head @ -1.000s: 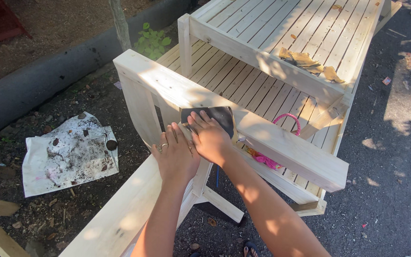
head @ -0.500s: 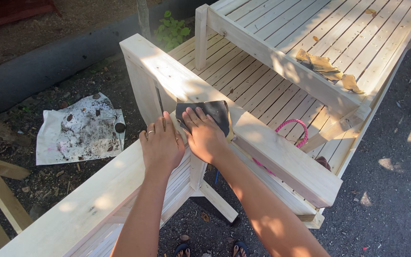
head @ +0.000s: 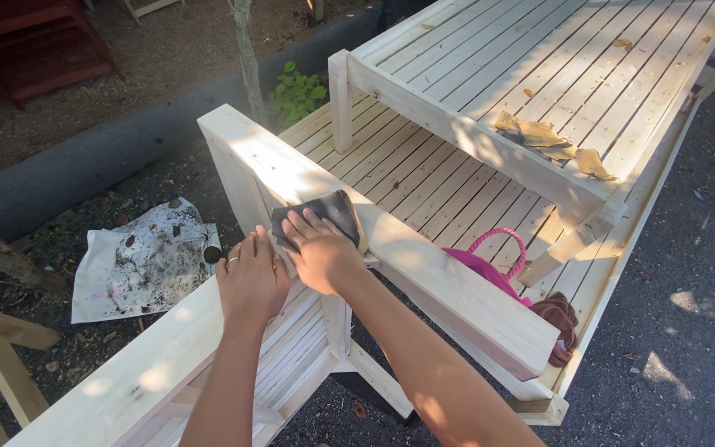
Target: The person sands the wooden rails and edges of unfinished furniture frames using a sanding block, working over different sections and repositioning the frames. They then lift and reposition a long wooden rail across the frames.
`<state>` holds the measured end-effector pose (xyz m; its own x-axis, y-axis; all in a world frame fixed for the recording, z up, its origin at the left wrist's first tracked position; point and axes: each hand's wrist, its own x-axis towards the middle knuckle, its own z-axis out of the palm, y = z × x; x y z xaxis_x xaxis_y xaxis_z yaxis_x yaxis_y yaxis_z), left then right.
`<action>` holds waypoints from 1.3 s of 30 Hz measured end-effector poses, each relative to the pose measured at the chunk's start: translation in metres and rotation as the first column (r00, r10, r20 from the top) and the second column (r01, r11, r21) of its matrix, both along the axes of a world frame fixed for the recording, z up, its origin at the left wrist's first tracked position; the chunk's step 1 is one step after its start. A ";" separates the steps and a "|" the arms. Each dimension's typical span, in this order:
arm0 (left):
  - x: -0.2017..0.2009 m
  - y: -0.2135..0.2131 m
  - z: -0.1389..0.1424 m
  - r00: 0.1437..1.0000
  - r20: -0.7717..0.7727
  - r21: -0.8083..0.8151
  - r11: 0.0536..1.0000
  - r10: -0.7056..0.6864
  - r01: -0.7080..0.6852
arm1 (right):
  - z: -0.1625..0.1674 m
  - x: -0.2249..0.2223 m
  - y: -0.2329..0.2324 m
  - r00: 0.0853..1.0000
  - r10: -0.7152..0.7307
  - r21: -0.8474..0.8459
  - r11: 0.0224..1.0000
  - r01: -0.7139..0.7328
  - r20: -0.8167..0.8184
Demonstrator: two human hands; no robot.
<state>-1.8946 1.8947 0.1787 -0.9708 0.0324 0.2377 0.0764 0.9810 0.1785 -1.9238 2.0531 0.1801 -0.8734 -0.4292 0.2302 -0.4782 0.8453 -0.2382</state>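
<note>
Right hand (head: 321,252) is pressed flat, fingers together, on a dark sheet of sandpaper (head: 324,213) that's draped over the top rail (head: 424,269) of a pale wooden bench. Not gripping it, just pushing down with the palm. Left hand (head: 251,277) sits right beside it, fingers spread loosely and resting on the near rail (head: 138,372), ring on one finger. Both forearms reach in from the bottom edge. Past the rail there's a pink bag (head: 490,263) on the slatted seat (head: 424,178), then some tan gloves (head: 552,142) further up. Outdoors, dirt ground, a dirty white sheet (head: 142,261) off to the left.
</note>
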 end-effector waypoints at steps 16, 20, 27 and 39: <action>0.001 0.094 0.002 0.970 -0.165 0.095 0.976 -0.181 0.198 | 0.100 0.225 0.165 0.894 -0.420 0.171 0.880 0.443 -0.156; -0.001 0.112 -0.004 0.936 -0.270 0.044 0.968 -0.226 0.247 | 0.071 0.195 0.157 0.867 -0.490 0.276 0.849 0.450 0.095; -0.009 0.111 -0.006 0.919 -0.301 0.005 0.963 -0.255 0.269 | 0.051 0.044 0.104 0.907 -0.398 0.070 0.917 0.392 0.141; 0.006 0.105 -0.010 0.922 -0.282 -0.003 0.962 -0.264 0.275 | 0.061 0.259 0.203 0.825 -0.556 0.311 0.805 0.506 0.098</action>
